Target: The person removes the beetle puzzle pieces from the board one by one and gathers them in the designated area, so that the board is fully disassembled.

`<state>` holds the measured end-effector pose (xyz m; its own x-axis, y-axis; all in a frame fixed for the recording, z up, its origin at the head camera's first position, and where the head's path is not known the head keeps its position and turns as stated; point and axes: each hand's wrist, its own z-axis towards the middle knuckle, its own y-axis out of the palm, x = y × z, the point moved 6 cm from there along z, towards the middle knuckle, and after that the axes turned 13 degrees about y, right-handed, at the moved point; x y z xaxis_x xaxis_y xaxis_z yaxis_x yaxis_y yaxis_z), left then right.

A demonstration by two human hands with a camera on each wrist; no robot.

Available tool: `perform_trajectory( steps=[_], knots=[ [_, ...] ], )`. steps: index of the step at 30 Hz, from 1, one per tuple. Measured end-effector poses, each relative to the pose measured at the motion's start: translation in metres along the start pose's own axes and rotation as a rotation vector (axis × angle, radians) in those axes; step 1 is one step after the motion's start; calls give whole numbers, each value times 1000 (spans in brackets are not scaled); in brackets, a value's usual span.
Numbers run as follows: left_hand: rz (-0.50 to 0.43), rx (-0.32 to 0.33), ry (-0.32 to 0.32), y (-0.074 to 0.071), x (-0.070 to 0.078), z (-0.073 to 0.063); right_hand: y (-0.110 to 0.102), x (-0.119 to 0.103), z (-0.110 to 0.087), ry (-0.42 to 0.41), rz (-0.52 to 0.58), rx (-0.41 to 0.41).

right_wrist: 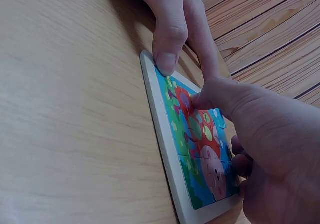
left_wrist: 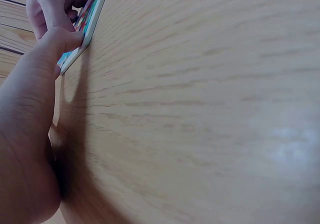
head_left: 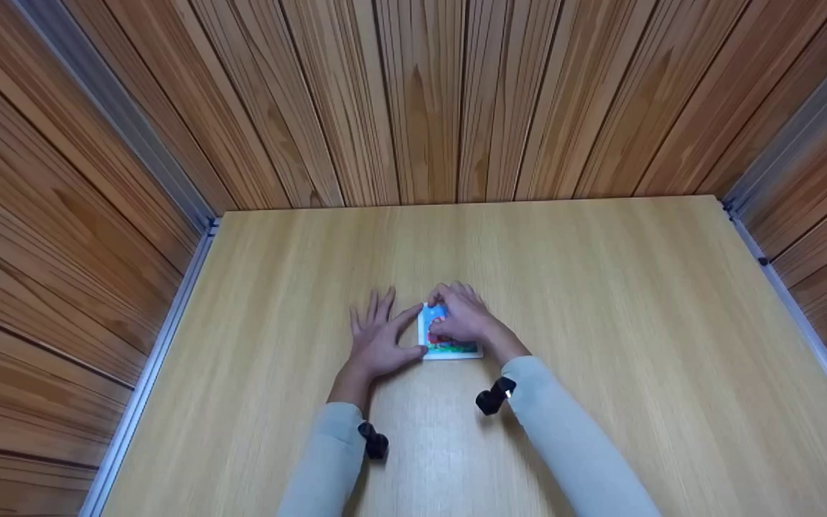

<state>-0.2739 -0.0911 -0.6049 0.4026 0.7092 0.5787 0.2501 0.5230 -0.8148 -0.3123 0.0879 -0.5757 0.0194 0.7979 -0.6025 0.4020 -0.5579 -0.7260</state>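
Observation:
A small jigsaw puzzle [head_left: 449, 352] with a white frame and a bright ladybug-like picture lies flat on the wooden table. My left hand [head_left: 377, 345] rests at its left side, fingers spread; the thumb touches the near left corner and the index finger reaches the far left corner. Over the picture is my right hand [head_left: 464, 316], its thumb [right_wrist: 200, 101] pressing on the red part. The other right fingers [right_wrist: 242, 159] bend down by the frame's edge. In the right wrist view, seams between puzzle pieces show, and the right thumb and hand cover part of the picture.
The light wooden table [head_left: 600, 301] spreads out around both hands. Wood-panelled walls [head_left: 421, 100] stand behind it and at the sides, with a metal rail [head_left: 155, 359] along the left edge. Small black devices [head_left: 496, 395] sit at both wrists.

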Motion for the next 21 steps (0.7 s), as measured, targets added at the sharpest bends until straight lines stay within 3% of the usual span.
perform_trajectory(
  steps=[8,21],
  knots=[
    [-28,35,16,4,-9,1,2,3,-1,3,52,8],
    [-19,62,26,5,-9,1,3,6,-5,-25,76,34]
  ],
)
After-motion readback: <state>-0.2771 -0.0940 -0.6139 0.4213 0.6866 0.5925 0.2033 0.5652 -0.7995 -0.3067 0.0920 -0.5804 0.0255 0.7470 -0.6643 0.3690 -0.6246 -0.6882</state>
